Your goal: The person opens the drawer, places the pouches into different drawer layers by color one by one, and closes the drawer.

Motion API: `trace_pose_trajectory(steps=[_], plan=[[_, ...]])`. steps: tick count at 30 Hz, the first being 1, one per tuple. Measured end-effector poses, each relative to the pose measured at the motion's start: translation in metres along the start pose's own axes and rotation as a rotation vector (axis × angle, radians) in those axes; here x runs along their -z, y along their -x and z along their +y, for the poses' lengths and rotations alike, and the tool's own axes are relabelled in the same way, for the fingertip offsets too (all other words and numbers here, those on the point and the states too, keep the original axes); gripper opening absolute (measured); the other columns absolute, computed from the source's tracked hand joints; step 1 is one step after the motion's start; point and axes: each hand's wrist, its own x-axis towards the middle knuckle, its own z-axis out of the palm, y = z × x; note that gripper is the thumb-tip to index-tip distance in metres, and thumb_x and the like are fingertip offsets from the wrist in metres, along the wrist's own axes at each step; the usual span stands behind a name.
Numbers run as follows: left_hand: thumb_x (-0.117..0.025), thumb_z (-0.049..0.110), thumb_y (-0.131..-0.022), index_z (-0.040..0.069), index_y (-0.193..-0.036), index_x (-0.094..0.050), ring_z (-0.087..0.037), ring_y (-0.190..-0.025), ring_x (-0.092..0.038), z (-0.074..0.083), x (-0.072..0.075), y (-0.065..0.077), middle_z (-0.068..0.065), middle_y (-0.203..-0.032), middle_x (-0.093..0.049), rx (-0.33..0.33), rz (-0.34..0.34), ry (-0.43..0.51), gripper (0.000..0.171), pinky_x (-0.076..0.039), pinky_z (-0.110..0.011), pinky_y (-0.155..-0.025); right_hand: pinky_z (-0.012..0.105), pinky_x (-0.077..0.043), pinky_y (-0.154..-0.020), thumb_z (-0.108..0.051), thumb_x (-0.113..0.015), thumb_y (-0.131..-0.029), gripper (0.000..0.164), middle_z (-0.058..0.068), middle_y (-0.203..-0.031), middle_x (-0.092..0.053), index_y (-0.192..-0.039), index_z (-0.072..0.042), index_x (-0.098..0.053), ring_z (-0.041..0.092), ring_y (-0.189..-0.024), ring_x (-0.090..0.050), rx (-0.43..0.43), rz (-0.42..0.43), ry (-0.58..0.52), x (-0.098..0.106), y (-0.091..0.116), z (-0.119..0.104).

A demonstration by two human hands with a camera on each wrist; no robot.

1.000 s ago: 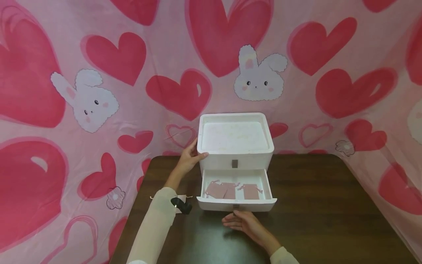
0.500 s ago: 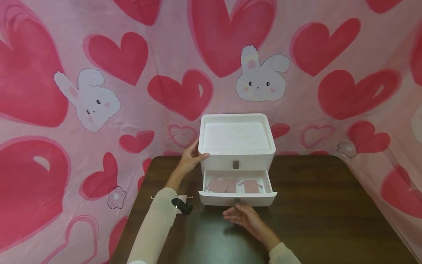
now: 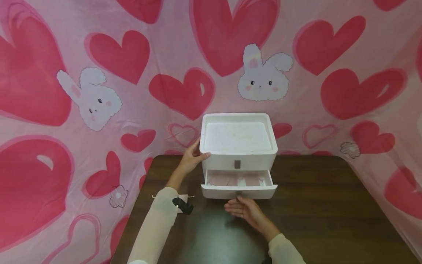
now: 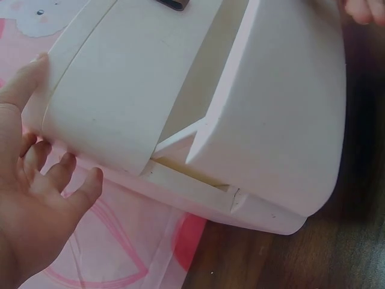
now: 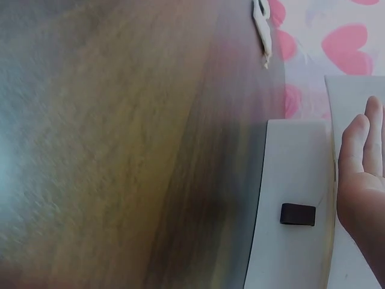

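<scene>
A white two-drawer storage box (image 3: 240,136) stands at the back of the table, its lower drawer (image 3: 230,191) partly out. Flat pink drawstring pouches (image 3: 254,180) lie in that drawer, mostly hidden by its front. My left hand (image 3: 191,158) rests on the box's left front corner, thumb on the front and fingers spread along the side. Low at the drawer front is my right hand (image 3: 248,212), fingers straight, thumb by the dark pull tab (image 3: 239,193). In the right wrist view only part of this hand (image 5: 364,174) shows, beside a tab (image 5: 298,215).
A pale drawstring pouch (image 3: 182,199) lies on the dark wooden table (image 3: 316,205), partly behind the left forearm. Pink cloth (image 3: 184,33) with hearts and rabbits hangs behind the table. A black strap (image 3: 182,206) circles the left sleeve.
The lower drawer has slid back into the box, hiding more of the pouches, and my right hand has moved forward with it. The left hand has kept its place on the box.
</scene>
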Motion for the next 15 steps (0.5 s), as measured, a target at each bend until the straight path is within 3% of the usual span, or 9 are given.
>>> trace_pose_trajectory(steps=[8, 15], plan=[[-0.069, -0.002, -0.091, 0.015, -0.162, -0.025, -0.029, -0.129, -0.056, 0.001, 0.001, 0.001, -0.016, -0.161, -0.042, -0.001, -0.002, -0.017, 0.086, -0.054, -0.027, -0.101, 0.026, -0.057, -0.099, -0.029, -0.027, -0.113, 0.050, -0.005, -0.113, -0.078, -0.132, 0.003, -0.061, 0.009, -0.109, -0.072, -0.034, 0.050, 0.036, 0.006, -0.011, -0.005], [-0.070, -0.004, -0.090, 0.011, -0.161, -0.028, -0.031, -0.132, -0.054, -0.001, 0.001, 0.000, -0.015, -0.163, -0.038, -0.032, -0.004, -0.008, 0.084, -0.054, -0.030, -0.105, 0.027, -0.056, -0.102, -0.030, -0.026, -0.113, 0.060, -0.006, -0.113, -0.077, -0.146, 0.019, -0.036, 0.008, -0.109, -0.072, -0.053, 0.097, 0.046, 0.010, -0.022, -0.011]])
